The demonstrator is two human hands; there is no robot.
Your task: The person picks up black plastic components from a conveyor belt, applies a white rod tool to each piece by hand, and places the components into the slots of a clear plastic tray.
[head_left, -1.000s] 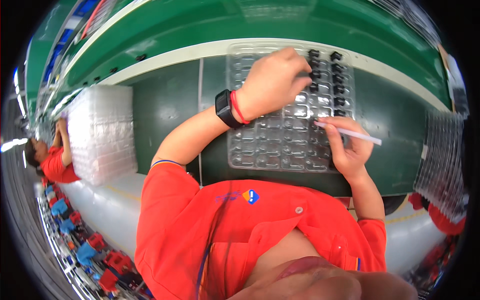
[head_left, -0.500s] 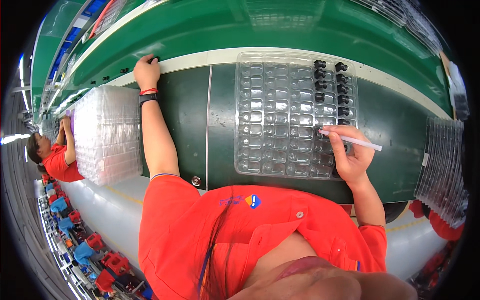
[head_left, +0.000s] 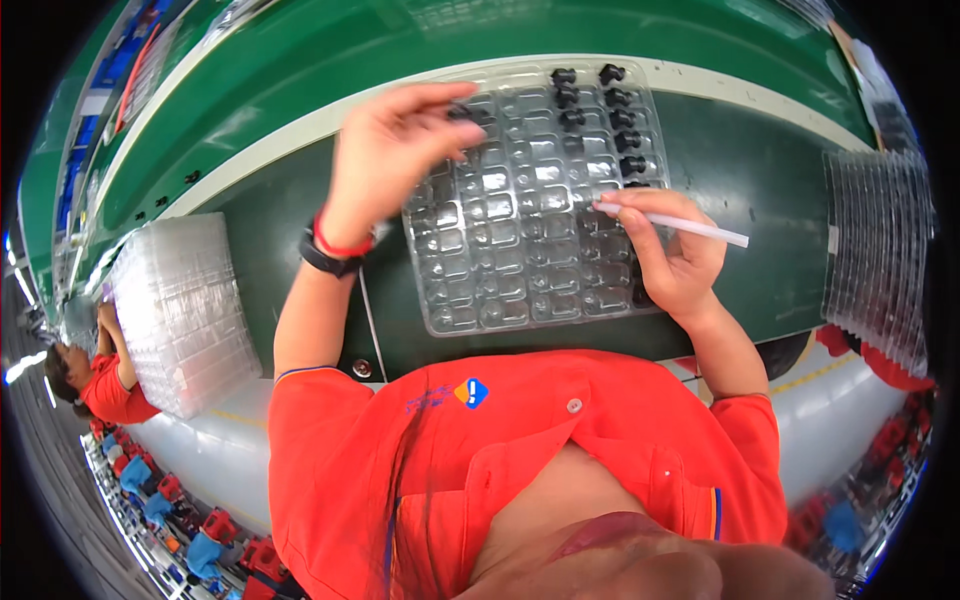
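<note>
Head view: part [head_left: 460,112], black, above far-left corner of tray [head_left: 490,262], pinched between thumb and fingers of your left hand [head_left: 392,150]; hand blurred. Your right hand [head_left: 680,255] clamps stick [head_left: 692,226], tip over tray. Advise: slow left hand, align part like seated row [head_left: 622,118], press before releasing. Loose spares [head_left: 192,177] left, on green surface [head_left: 300,75].

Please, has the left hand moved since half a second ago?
Yes: the left hand moved right, past the table seam, to the clear tray's upper left part.
</note>
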